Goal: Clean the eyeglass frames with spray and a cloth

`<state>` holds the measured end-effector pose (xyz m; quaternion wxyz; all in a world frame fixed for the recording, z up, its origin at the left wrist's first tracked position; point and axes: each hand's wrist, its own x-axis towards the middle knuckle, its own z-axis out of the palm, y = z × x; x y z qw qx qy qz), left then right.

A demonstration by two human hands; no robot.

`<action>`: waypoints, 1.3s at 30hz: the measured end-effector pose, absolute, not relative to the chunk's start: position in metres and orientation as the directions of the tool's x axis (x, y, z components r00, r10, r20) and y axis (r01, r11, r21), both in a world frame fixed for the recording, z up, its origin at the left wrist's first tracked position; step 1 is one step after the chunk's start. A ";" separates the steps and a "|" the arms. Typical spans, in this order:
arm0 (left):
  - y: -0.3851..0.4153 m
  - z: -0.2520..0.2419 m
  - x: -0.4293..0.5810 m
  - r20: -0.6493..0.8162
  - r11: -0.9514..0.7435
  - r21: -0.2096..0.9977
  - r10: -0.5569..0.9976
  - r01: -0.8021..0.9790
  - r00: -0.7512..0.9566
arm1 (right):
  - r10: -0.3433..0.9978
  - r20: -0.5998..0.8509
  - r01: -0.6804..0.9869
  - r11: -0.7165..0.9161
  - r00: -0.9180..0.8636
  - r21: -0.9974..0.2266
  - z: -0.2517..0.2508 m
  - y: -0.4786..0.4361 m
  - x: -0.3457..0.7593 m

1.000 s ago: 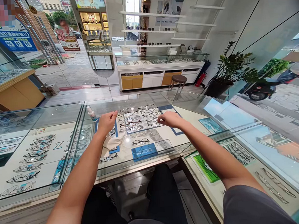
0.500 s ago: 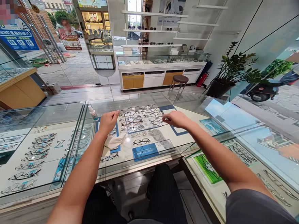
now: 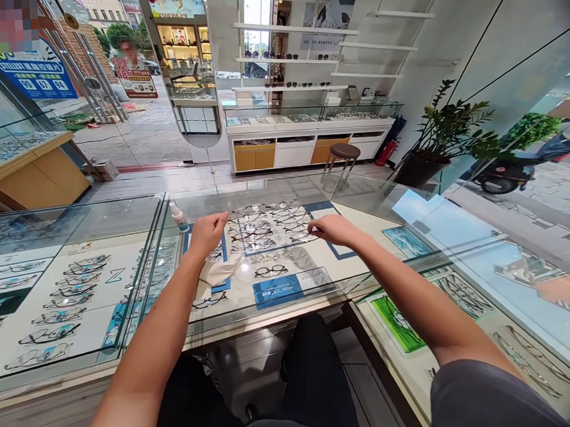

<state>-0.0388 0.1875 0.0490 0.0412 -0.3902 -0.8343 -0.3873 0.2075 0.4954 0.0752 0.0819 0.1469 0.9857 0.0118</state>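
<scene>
My left hand [image 3: 209, 234] and right hand [image 3: 333, 228] flank eyeglasses [image 3: 263, 232], centre frame. Both curl inward; whether either grip holds anything, I cannot tell.

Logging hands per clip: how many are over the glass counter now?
2: the left hand near the spray bottle, and the right hand at the right side of the eyeglasses. No others show there.

Glass counter [image 3: 370, 213]: rows of eyeglasses [image 3: 252, 233], spray bottle [image 3: 179, 219], pale cloth [image 3: 221, 269].

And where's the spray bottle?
In the head view, the spray bottle is left of centre, just beyond the left hand on its left side; glasses lie to that hand's right.
</scene>
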 end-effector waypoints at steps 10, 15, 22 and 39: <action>0.187 0.051 -0.037 0.366 0.391 0.616 0.627 0.684 -0.688 | 0.340 -0.088 0.331 0.938 -0.936 0.097 0.076 0.499 0.175; 0.187 0.051 -0.038 0.380 0.391 0.609 0.620 0.690 -0.687 | 0.337 -0.105 0.326 0.939 -0.936 0.108 0.071 0.498 0.163; 0.191 0.047 -0.038 0.387 0.285 0.710 0.605 0.643 -0.696 | 0.349 0.020 0.348 0.937 -0.937 -0.034 0.115 0.495 0.180; 0.190 0.052 -0.052 0.027 -0.225 0.954 0.726 -0.200 -0.687 | 0.088 0.501 -0.177 0.872 -0.861 -0.457 0.082 0.358 0.067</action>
